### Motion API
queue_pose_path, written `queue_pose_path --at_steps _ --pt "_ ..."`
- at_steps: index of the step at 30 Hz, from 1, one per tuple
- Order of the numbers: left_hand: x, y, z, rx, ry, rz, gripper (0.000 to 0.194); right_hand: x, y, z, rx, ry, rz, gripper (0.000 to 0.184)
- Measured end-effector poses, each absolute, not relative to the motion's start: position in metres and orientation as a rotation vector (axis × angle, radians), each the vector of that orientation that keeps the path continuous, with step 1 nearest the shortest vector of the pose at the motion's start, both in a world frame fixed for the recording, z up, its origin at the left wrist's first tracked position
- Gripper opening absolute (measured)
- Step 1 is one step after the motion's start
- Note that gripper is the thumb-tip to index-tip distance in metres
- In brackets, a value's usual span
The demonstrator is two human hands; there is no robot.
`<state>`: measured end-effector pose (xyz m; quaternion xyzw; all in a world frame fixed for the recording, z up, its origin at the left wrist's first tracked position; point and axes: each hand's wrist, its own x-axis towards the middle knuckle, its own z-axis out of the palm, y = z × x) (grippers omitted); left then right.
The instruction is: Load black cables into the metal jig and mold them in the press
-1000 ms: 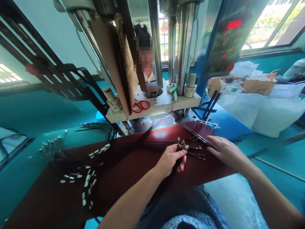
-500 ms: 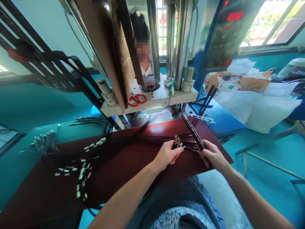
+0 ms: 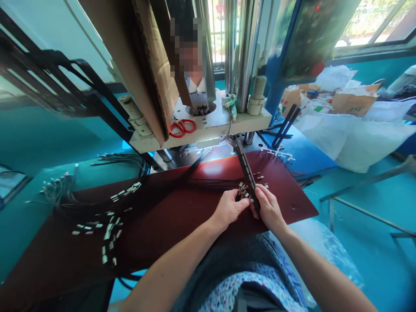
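My left hand (image 3: pixel 229 209) is closed around a bundle of thin black wires with small metal connector ends (image 3: pixel 243 191), held just above the dark red board (image 3: pixel 182 216). My right hand (image 3: pixel 268 207) grips the near end of a long black bar (image 3: pixel 246 170), which points away toward the press. The two hands almost touch, with the connector ends right beside the bar.
A press machine with steel columns (image 3: pixel 242 52) and a white plate (image 3: pixel 208 130) stands behind the board; red scissors (image 3: pixel 182 127) lie on it. More wires with connectors (image 3: pixel 107 221) lie to the left. Another person sits behind the machine. White bags (image 3: pixel 351 138) and cardboard boxes lie to the right.
My right hand picked up the black bar from the board, swung it to point away from me, and moved left to meet my left hand. The camera tilted downward.
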<state>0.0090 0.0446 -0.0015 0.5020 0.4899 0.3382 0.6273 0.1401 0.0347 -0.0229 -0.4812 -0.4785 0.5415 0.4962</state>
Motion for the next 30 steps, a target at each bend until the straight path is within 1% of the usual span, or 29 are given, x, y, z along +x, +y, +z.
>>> queue_pose_path --at_steps 5,12,16,21,26,30 --pt "0.010 0.045 -0.001 1.139 1.098 0.786 0.021 0.138 0.033 -0.023 -1.208 -1.212 1.260 0.033" --pt "0.007 0.046 -0.007 1.167 1.093 0.859 0.017 0.135 0.035 -0.023 -1.302 -1.374 1.137 0.034" --pt "-0.003 0.052 -0.003 1.033 0.874 0.782 0.026 0.139 0.036 -0.025 -1.221 -1.262 1.250 0.037" --pt "-0.012 0.063 -0.002 0.836 0.855 0.784 0.033 0.141 0.034 -0.028 -1.182 -1.153 1.256 0.048" --pt "-0.006 0.061 -0.003 0.854 0.891 0.765 0.029 0.141 0.034 -0.027 -1.184 -1.165 1.302 0.055" --pt "0.001 0.057 -0.003 1.119 1.059 0.860 0.023 0.142 0.035 -0.025 -1.199 -1.185 1.314 0.057"
